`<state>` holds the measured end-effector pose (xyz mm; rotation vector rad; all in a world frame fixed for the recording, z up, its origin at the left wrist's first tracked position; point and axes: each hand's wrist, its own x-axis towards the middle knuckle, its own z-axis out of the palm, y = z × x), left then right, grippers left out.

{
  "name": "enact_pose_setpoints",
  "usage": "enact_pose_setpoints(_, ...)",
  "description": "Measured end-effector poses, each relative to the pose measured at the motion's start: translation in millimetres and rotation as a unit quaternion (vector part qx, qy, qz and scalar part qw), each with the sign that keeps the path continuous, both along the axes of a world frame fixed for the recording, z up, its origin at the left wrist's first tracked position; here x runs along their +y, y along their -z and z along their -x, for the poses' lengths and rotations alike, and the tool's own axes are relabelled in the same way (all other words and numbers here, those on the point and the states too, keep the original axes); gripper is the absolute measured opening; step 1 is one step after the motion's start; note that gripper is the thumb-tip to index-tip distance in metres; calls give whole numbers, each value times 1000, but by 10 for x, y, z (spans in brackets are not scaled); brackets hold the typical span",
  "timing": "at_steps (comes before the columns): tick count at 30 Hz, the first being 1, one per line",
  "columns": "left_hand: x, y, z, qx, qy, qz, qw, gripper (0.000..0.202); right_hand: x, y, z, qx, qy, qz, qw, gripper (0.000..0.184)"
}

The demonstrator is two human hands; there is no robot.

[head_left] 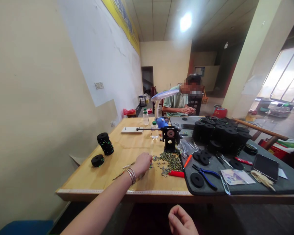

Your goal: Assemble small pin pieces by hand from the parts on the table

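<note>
My left hand [142,164], with metal bangles [131,176] at its wrist, reaches over the wooden table at the left edge of a heap of small metal-looking pieces [172,160]. Its fingers are curled closed and point away from me, so whatever is in them is hidden. My right hand [182,221] is low in front of the table edge, thumb and fingers curled together; I cannot make out anything in it. A red-handled tool [176,174] lies beside the heap. Thin sticks or tweezers [123,171] lie partly behind my left forearm.
Black foam rolls [105,143] stand on the left; many more foam discs [220,130] are stacked on the grey mat [235,189]. A black winding device [170,138] stands mid-table with a long rod. Blue-handled pliers [208,176] lie right. A person [176,102] sits opposite.
</note>
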<state>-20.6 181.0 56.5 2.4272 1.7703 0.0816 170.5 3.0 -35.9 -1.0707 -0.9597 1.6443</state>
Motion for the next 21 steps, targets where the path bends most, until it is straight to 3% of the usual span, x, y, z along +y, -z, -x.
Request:
enact_pose_setpoints(12,69,-20,-42,11,4,46,999,31,-10,-2,6,4,6,-12,1000,54)
enact_pose_setpoints(18,75,-61,60,-82,-8,23,996,31,-26,-6,7,32,2,12,999,53)
enact_pose_setpoints(21,10,-154,100,-162,-16,6,987,19,-41,-97,15,18,28,0,999,52)
